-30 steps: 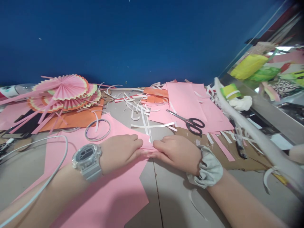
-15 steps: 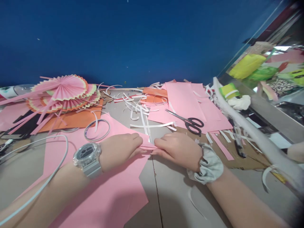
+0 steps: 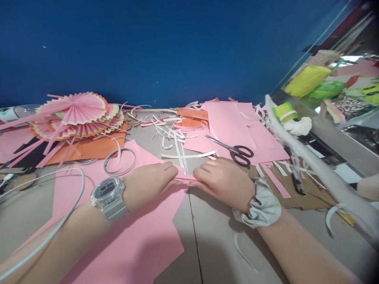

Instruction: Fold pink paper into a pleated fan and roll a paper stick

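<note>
Between my two hands runs a narrow folded strip of pink paper (image 3: 185,176), pinched at both ends. My left hand (image 3: 152,179), with a clear watch (image 3: 108,193) on its wrist, grips the left end, fingers closed. My right hand (image 3: 220,181), wearing a pale scrunchie (image 3: 262,205), pinches the right end. Beneath the left hand and forearm lies a large pink sheet (image 3: 127,244) with an angular cut edge. A roll of tape or ring (image 3: 120,172) rests on it beyond my left wrist. Black-handled scissors (image 3: 237,152) lie just past my right hand.
Pleated pink paper fans (image 3: 85,108) lie at the back left on orange paper (image 3: 60,153). Pink sheets (image 3: 225,122) and white paper strips (image 3: 166,128) cover the back. A box cutter (image 3: 297,179) rests on cardboard (image 3: 314,199) at right, beside a grey bar (image 3: 310,165). A white cable (image 3: 68,213) crosses my left forearm.
My right hand has shifted slightly away from the left, and more of the folded pink strip shows between them. The left hand stays almost where it was.
</note>
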`<state>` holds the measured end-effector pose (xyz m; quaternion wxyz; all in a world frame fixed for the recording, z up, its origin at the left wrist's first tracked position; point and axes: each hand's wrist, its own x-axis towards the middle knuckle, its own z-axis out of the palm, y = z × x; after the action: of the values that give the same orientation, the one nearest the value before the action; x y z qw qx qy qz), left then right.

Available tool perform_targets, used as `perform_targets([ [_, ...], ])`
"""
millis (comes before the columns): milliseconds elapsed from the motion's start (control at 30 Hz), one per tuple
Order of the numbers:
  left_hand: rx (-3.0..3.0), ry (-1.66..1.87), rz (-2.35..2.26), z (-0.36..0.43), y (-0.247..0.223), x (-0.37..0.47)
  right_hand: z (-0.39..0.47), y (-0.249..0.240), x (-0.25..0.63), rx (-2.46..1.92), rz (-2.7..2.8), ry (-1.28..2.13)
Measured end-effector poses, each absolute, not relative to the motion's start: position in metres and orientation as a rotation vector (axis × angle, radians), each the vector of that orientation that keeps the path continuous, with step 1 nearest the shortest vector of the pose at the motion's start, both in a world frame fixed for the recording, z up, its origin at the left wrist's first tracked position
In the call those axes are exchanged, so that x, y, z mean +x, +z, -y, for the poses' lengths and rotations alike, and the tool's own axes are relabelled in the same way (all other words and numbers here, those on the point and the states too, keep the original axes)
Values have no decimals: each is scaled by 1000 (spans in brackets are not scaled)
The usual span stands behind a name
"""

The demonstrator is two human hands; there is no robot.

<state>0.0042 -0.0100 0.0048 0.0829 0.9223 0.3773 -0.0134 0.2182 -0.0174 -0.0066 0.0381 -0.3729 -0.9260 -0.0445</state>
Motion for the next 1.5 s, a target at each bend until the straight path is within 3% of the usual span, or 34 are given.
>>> perform_targets([
  [267, 2702, 10, -1184, 18, -5, 16, 29, -9, 195, -1254, 2726, -344],
  [467, 2720, -65, -1160, 19, -3, 17, 31, -12, 193, -1232, 2800, -234],
  [967, 2803, -49, -1096, 13, 8, 11, 24, -6, 209, -1306, 2794, 273],
  [1233, 2627, -97, -1033, 4, 26, -5, 19, -1, 214, -1235, 2623, 810],
  [1500, 2485, -74, -1261, 19, 16, 13, 26, -10, 198, -1292, 2728, 120],
])
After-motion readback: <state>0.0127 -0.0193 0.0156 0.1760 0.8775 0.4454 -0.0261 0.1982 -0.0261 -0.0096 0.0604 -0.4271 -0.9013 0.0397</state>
